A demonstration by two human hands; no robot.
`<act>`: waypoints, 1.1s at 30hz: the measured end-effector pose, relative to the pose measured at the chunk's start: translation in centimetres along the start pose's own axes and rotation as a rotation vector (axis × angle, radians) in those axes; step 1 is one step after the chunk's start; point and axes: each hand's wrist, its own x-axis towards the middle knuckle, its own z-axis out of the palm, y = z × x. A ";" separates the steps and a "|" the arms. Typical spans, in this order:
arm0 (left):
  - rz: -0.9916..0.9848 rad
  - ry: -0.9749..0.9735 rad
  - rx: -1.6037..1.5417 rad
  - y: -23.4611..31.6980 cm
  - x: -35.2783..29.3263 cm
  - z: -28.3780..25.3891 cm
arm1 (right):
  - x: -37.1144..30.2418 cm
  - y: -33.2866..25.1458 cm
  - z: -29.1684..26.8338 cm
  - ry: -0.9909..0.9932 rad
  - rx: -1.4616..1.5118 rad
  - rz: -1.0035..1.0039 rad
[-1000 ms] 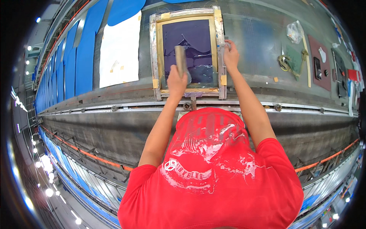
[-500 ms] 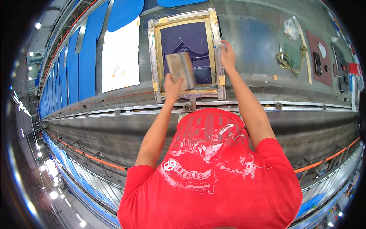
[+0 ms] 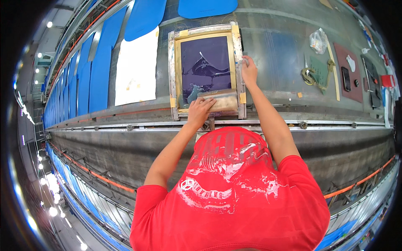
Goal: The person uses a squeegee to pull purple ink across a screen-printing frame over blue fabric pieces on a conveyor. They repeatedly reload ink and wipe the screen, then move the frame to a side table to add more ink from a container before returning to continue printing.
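A screen-printing frame [image 3: 172, 75] with taped edges lies on the long table, its mesh [image 3: 205, 54] dark purple with a streaky pattern. Across the near end of the mesh a wide squeegee [image 3: 222, 103] lies crosswise. My left hand [image 3: 201, 111] is closed on the squeegee's left part, fingers over its top. A pale bluish smear [image 3: 194, 93] shows on the mesh just beyond that hand. My right hand [image 3: 249, 72] grips the frame's right rail, fingers curled round it; the thumb side is partly hidden.
Left of the frame lies a white sheet [image 3: 136, 71], with several blue panels [image 3: 100, 75] beyond. To the right are a clear plastic bag [image 3: 319, 41], a tape roll [image 3: 309, 77], a phone [image 3: 346, 78] on a maroon board [image 3: 354, 94]. A metal rail [image 3: 167, 125] edges the table.
The squeegee, tilted upright over the middle of the mesh before, now lies crosswise at the near end. My left hand came nearer with it. My right hand stays on the rail.
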 end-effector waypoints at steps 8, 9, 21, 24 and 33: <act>-0.409 -0.109 -0.296 -8.6 -1.6 -6.1 | 0.5 0.6 0.5 0.014 0.022 -0.056; -0.470 -0.100 -0.339 -9.2 -1.2 -6.3 | 0.4 0.6 0.5 0.011 0.001 -0.056; -0.243 -0.918 -0.510 -14.5 10.6 0.2 | 0.6 0.7 0.2 -0.091 -0.193 0.024; -0.159 -1.160 -0.568 -15.5 12.6 2.2 | 0.8 -0.3 -0.6 -0.093 -0.452 -0.149; -0.121 -0.549 -0.411 -21.5 23.5 -2.5 | 11.0 -11.1 5.9 -0.685 -0.544 -0.554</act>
